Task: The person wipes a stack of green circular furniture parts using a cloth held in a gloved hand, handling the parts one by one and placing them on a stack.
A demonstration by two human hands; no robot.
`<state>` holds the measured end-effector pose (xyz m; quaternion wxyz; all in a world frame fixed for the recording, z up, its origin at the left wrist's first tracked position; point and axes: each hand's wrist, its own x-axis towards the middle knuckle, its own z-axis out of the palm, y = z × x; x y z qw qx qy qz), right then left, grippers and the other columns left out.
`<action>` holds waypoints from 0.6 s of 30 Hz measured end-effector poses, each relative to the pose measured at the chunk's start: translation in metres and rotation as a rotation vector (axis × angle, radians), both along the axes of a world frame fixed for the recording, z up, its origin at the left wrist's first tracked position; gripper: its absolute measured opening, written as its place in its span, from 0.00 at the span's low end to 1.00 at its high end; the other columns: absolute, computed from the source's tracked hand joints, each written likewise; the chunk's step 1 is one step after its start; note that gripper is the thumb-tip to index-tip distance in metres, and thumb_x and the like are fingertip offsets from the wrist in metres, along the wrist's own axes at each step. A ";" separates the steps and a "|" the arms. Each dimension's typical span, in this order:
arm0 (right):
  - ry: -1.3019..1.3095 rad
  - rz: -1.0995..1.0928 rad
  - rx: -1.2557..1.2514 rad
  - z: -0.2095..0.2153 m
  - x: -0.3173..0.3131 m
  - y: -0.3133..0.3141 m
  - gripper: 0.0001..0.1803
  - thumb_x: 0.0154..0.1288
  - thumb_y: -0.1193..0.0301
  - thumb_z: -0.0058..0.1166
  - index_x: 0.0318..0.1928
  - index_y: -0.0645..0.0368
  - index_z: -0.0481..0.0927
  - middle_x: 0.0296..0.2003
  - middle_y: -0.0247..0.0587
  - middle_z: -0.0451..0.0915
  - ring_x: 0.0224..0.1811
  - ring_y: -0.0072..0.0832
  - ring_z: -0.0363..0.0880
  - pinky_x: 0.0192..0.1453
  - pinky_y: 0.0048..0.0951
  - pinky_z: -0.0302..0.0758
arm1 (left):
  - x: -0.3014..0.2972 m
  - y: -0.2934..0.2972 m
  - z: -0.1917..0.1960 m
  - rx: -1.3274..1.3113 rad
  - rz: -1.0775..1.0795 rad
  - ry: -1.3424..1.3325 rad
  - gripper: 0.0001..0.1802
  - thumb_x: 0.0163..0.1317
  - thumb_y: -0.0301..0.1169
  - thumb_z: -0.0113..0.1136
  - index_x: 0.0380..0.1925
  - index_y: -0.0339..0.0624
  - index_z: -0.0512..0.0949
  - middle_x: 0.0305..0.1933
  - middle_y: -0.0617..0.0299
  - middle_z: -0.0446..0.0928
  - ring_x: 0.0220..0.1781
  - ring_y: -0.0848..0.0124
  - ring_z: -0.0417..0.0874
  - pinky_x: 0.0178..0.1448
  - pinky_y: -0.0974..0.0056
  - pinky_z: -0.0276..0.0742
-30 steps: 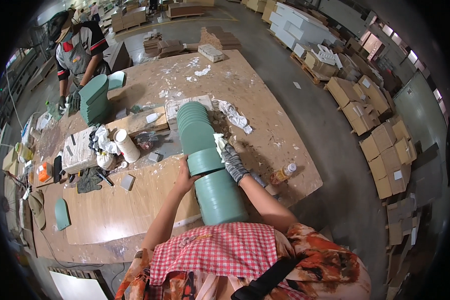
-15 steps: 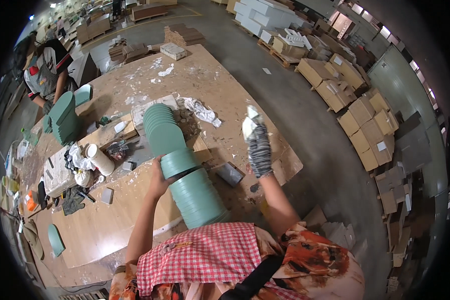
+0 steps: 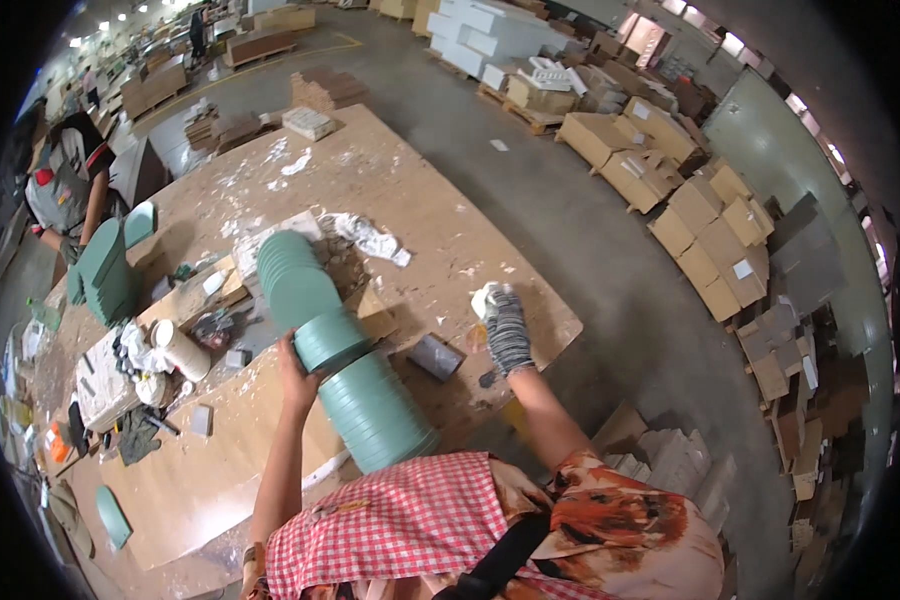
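Green stack (image 3: 375, 410) is on the table (image 3: 425, 215), left hand (image 3: 298, 370) half-curled on its middle. At its 3 o'clock, right hand (image 3: 507, 330) is bunched round a rag (image 3: 484, 299) by a bottle (image 3: 478, 338); clumsy nudge could tip that. Loose left grip? Stack might slump.

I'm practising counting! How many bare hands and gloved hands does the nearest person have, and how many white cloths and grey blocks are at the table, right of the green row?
Bare left hand: 1
Gloved right hand: 1
White cloths, one held, one lying: 2
Grey block: 1
Total: 5
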<state>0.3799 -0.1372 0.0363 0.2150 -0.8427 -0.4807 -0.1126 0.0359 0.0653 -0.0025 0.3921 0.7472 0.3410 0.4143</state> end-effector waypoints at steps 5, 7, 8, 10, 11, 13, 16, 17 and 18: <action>0.258 -0.086 0.067 0.027 -0.010 -0.011 0.19 0.59 0.67 0.53 0.51 0.61 0.74 0.46 0.54 0.75 0.50 0.45 0.73 0.59 0.40 0.68 | 0.004 0.006 0.009 -0.007 0.032 0.132 0.50 0.31 0.21 0.75 0.59 0.40 0.58 0.55 0.49 0.65 0.59 0.54 0.67 0.63 0.56 0.64; 0.175 -0.096 -0.008 0.034 -0.020 -0.008 0.17 0.59 0.69 0.52 0.48 0.61 0.74 0.44 0.54 0.75 0.48 0.46 0.74 0.56 0.41 0.70 | 0.009 0.007 0.023 -0.014 0.036 0.177 0.53 0.30 0.23 0.76 0.61 0.43 0.57 0.56 0.47 0.64 0.59 0.49 0.67 0.63 0.53 0.65; 0.077 -0.125 -0.074 0.041 -0.027 -0.006 0.14 0.58 0.71 0.52 0.45 0.60 0.73 0.42 0.54 0.75 0.46 0.47 0.74 0.52 0.41 0.72 | 0.008 0.005 0.028 -0.011 0.052 0.184 0.55 0.30 0.23 0.77 0.62 0.45 0.57 0.57 0.47 0.64 0.59 0.47 0.67 0.63 0.51 0.65; 0.085 -0.149 -0.108 0.047 -0.034 -0.004 0.13 0.58 0.72 0.51 0.44 0.61 0.74 0.42 0.55 0.74 0.45 0.47 0.74 0.52 0.40 0.72 | 0.012 0.000 0.034 -0.090 0.086 0.240 0.56 0.30 0.24 0.77 0.63 0.47 0.56 0.57 0.46 0.64 0.60 0.46 0.66 0.63 0.50 0.65; 0.115 -0.149 -0.120 0.045 -0.031 -0.002 0.13 0.57 0.72 0.52 0.44 0.61 0.74 0.42 0.55 0.75 0.45 0.47 0.74 0.53 0.40 0.72 | 0.011 0.000 0.037 -0.112 0.082 0.232 0.57 0.31 0.25 0.78 0.65 0.45 0.55 0.59 0.45 0.63 0.61 0.46 0.65 0.64 0.50 0.65; 0.151 -0.146 -0.127 0.040 -0.023 -0.005 0.14 0.56 0.72 0.53 0.44 0.62 0.74 0.41 0.54 0.74 0.46 0.47 0.74 0.53 0.40 0.71 | 0.013 -0.004 0.037 -0.095 0.099 0.221 0.58 0.31 0.25 0.78 0.65 0.43 0.53 0.60 0.44 0.62 0.62 0.46 0.64 0.64 0.51 0.65; 0.097 -0.075 -0.084 0.034 -0.017 -0.007 0.15 0.57 0.71 0.53 0.45 0.62 0.73 0.42 0.54 0.73 0.46 0.48 0.73 0.53 0.40 0.71 | 0.011 -0.006 0.025 -0.063 0.153 0.204 0.60 0.31 0.25 0.77 0.66 0.40 0.51 0.63 0.44 0.60 0.64 0.46 0.63 0.65 0.52 0.65; 0.090 -0.063 -0.087 0.033 -0.017 -0.008 0.15 0.57 0.71 0.53 0.45 0.62 0.73 0.42 0.54 0.73 0.46 0.48 0.73 0.53 0.40 0.71 | 0.010 -0.006 0.019 -0.045 0.179 0.201 0.60 0.32 0.25 0.77 0.67 0.39 0.50 0.64 0.43 0.60 0.65 0.46 0.63 0.65 0.52 0.65; 0.081 -0.043 -0.085 0.038 -0.023 -0.009 0.16 0.57 0.71 0.53 0.47 0.62 0.72 0.43 0.54 0.73 0.46 0.48 0.73 0.53 0.40 0.71 | 0.009 -0.006 0.018 -0.050 0.192 0.196 0.60 0.32 0.25 0.77 0.67 0.39 0.50 0.64 0.43 0.60 0.65 0.46 0.63 0.65 0.52 0.65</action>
